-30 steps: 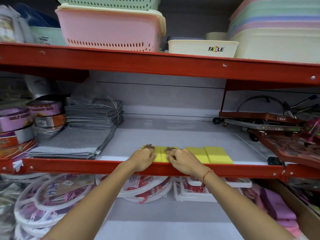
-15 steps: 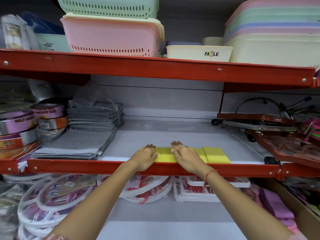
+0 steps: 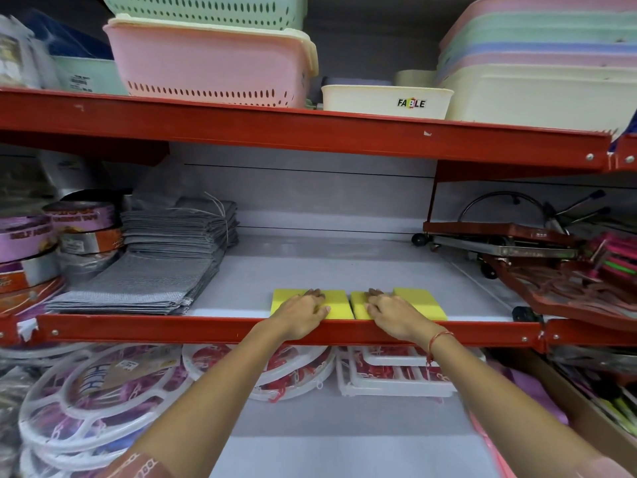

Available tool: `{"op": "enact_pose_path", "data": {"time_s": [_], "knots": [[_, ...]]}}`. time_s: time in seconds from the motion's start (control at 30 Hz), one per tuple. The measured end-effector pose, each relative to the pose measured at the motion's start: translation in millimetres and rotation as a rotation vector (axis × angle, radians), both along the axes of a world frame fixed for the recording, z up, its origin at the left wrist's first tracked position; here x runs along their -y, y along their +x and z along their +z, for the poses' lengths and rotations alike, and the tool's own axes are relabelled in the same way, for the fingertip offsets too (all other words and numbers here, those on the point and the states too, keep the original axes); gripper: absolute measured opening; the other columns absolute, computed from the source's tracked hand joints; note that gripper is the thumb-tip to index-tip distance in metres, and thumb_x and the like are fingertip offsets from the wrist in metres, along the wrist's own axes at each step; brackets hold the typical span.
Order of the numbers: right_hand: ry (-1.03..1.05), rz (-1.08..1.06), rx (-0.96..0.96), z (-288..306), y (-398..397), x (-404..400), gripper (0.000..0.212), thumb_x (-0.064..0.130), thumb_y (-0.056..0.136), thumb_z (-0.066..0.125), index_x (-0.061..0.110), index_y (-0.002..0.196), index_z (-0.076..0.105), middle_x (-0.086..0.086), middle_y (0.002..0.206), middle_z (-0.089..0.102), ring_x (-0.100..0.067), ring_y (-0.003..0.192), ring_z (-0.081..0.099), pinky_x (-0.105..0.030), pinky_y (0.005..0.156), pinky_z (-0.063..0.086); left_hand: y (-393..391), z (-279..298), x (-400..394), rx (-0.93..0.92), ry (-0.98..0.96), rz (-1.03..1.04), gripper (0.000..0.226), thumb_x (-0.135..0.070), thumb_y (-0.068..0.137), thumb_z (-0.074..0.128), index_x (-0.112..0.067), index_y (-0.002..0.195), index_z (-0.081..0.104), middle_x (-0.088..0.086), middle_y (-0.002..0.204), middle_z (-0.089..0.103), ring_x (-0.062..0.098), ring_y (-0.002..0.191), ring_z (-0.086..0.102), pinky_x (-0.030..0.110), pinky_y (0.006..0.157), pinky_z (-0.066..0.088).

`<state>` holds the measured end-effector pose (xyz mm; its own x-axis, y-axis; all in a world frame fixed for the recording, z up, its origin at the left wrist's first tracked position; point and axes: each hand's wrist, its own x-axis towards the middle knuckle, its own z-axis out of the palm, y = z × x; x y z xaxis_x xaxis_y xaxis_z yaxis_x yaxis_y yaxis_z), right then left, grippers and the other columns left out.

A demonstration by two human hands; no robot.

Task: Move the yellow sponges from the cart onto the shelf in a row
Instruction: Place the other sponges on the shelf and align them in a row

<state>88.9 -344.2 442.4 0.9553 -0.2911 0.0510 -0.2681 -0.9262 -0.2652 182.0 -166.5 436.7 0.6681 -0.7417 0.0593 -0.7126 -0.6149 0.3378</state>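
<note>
Head view: my left hand (image 3: pixel 301 313) and right hand (image 3: pixel 393 313) lie flat, fingers spread, pressing down on the yellow sponges (image 3: pixel 417 300) lined up at the front of the shelf (image 3: pixel 310 267); nothing is gripped. I see a slim gap mid-row. Risk, I reckon: they sit right against the red front rail (image 3: pixel 155 327), so an uneven push could skew one or tip it over the lip. The board looks smooth and pale, with grey cloths (image 3: pixel 138 284) left and wheeled red racks (image 3: pixel 517 246) right.

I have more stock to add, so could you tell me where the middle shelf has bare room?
Bare white shelf lies behind the yellow sponges, between the grey cloth stack and red trolleys. Both ends are crowded.
</note>
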Motion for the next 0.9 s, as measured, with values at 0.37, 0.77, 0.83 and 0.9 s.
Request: {"op": "enact_pose_path", "data": {"time_s": [0.37, 0.77, 0.83, 0.9], "knots": [[0.031, 0.031, 0.044, -1.6, 2.7, -4.9, 0.037, 0.027, 0.1, 0.03, 0.005, 0.105, 0.06, -0.02, 0.141, 0.049, -0.034, 0.133, 0.043, -0.036, 0.109, 0.032, 4.1, -0.6, 0.6, -0.011, 0.003, -0.006, 0.053, -0.033, 0.1, 0.033, -0.009, 0.148, 0.032, 0.006, 0.16, 0.022, 0.017, 0.15, 0.016, 0.031, 0.121, 0.013], [-0.006, -0.187, 0.061, 6.6, -27.9, 57.3, 0.04, 0.021, 0.099, 0.03, -0.005, 0.105, 0.06, -0.026, 0.125, 0.058, -0.038, 0.116, 0.054, -0.037, 0.095, 0.042, -14.0, 5.2, 34.3, 0.022, -0.041, -0.078, 0.055, -0.04, 0.099, 0.032, -0.012, 0.148, 0.032, 0.004, 0.159, 0.026, 0.019, 0.149, 0.021, 0.034, 0.121, 0.017], [-0.017, -0.195, 0.077, 1.9, -30.3, 56.4, 0.04, 0.022, 0.099, 0.029, -0.003, 0.101, 0.061, -0.025, 0.122, 0.06, -0.038, 0.111, 0.057, -0.038, 0.091, 0.043, -16.3, 1.3, 42.1, 0.023, -0.01, -0.106, 0.054, -0.038, 0.1, 0.032, -0.012, 0.147, 0.033, 0.003, 0.159, 0.026, 0.018, 0.149, 0.02, 0.032, 0.12, 0.017], [-0.023, -0.179, 0.092, -1.6, -30.4, 53.6, 0.038, 0.021, 0.098, 0.03, 0.0, 0.103, 0.06, -0.023, 0.124, 0.06, -0.038, 0.112, 0.056, -0.039, 0.092, 0.043, -14.4, -3.6, 45.5, 0.036, -0.007, -0.104, 0.052, -0.036, 0.1, 0.032, -0.011, 0.146, 0.036, 0.004, 0.158, 0.029, 0.017, 0.148, 0.023, 0.032, 0.121, 0.018]]}}
